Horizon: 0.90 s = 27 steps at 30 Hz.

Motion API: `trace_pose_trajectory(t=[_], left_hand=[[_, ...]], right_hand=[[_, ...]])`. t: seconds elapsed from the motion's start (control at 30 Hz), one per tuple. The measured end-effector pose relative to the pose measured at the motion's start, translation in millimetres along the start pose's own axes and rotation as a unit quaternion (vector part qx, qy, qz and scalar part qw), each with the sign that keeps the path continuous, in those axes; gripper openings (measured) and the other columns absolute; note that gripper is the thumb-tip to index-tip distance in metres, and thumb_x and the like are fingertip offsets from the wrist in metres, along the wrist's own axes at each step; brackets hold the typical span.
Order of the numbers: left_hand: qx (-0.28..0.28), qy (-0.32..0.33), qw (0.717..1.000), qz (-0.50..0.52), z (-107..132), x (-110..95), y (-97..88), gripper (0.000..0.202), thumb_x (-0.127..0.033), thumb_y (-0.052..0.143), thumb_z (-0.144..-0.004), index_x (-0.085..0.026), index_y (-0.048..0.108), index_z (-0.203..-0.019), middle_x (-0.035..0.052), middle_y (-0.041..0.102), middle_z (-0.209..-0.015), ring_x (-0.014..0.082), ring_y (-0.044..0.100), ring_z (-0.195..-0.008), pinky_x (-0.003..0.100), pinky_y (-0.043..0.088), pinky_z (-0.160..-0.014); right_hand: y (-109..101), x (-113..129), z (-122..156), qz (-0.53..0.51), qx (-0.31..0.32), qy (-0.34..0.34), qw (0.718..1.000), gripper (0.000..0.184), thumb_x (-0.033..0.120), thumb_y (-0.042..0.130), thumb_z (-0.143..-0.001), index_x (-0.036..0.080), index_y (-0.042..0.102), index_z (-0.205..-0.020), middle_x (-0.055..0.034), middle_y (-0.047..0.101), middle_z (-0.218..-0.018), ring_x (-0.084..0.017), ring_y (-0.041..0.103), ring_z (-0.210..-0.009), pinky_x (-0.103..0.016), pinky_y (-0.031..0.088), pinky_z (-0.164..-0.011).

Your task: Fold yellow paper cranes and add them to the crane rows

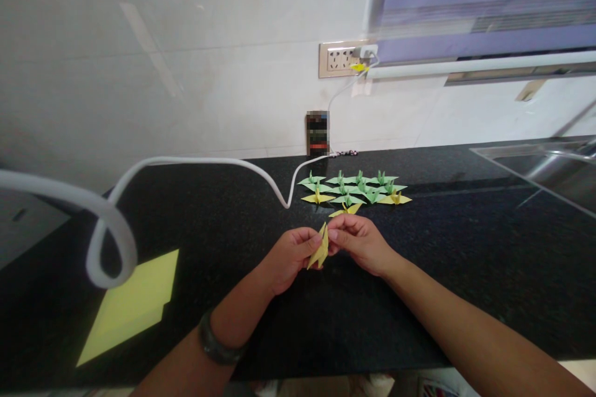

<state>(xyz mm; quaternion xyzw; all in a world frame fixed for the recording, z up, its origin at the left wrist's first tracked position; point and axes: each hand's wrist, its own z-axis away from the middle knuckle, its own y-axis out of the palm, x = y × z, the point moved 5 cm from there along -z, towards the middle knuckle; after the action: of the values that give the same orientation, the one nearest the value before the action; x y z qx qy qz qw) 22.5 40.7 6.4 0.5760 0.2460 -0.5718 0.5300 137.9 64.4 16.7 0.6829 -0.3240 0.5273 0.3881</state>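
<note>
A narrow folded piece of yellow paper [320, 248] is pinched between both my hands above the black counter [465, 248]. My left hand [288, 257] grips its lower left side, fingers closed. Fingers pressed together, my right hand [361, 240] holds its upper right edge. Just beyond my hands, several finished green paper cranes [358, 185] and yellow paper cranes [317, 198] sit in rows on the counter. A dark band is on my left wrist.
Yellow paper sheets [133, 304] lie at the near left. A white cable [195, 164] loops across the left from a wall socket [342, 59]. A small dark object [318, 133] leans against the wall. A steel sink [544, 164] is at the right.
</note>
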Motion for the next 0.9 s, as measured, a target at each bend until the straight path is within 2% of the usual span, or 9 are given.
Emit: trace_pose_trajectory(t=[0.3, 0.47, 0.6, 0.9], left_hand=[[-0.011, -0.016, 1.000, -0.024, -1.2, 2.1, -2.2, 0.025, -0.036, 0.062, -0.063, -0.013, 0.052, -0.066, -0.0023, 0.051, -0.055, 0.0064, 0.046, -0.046, 0.020, 0.036, -0.045], [-0.021, -0.004, 0.999, -0.040, 0.4, -0.9, -1.8, 0.025, -0.033, 0.064, -0.062, -0.011, 0.056, -0.070, -0.0007, 0.053, -0.058, 0.0062, 0.046, -0.049, 0.018, 0.033, -0.045], [-0.038, -0.005, 0.997, -0.073, 0.7, 0.9, -3.5, 0.027, -0.035, 0.066, -0.059, -0.010, 0.058, -0.067, -0.0015, 0.051, -0.053, 0.0050, 0.042, -0.045, 0.018, 0.029, -0.042], [-0.050, -0.010, 0.997, -0.064, -2.9, 8.8, -6.8, 0.033, -0.039, 0.068, -0.054, -0.010, 0.058, -0.068, 0.0002, 0.053, -0.055, 0.0075, 0.046, -0.046, 0.020, 0.034, -0.043]], right_hand=[[-4.0, 8.9, 1.5, 0.142, 0.009, -0.050, 0.989, 0.015, 0.021, 0.057, -0.071, 0.016, 0.051, -0.084, 0.0010, 0.051, -0.070, -0.006, 0.046, -0.055, -0.020, 0.040, -0.053], [-1.5, 10.7, 4.8, 0.219, 0.049, -0.040, 0.974, 0.009, 0.022, 0.054, -0.073, 0.016, 0.048, -0.078, 0.0023, 0.048, -0.064, -0.006, 0.042, -0.052, -0.018, 0.035, -0.048], [2.8, 11.9, 6.2, 0.248, 0.084, -0.032, 0.965, 0.006, 0.020, 0.051, -0.073, 0.016, 0.048, -0.076, 0.0034, 0.045, -0.060, -0.006, 0.038, -0.049, -0.017, 0.032, -0.044], [3.6, 19.0, 7.1, 0.345, 0.093, -0.083, 0.930, 0.006, 0.015, 0.050, -0.070, 0.016, 0.053, -0.075, 0.0020, 0.051, -0.060, -0.007, 0.044, -0.051, -0.018, 0.036, -0.047]])
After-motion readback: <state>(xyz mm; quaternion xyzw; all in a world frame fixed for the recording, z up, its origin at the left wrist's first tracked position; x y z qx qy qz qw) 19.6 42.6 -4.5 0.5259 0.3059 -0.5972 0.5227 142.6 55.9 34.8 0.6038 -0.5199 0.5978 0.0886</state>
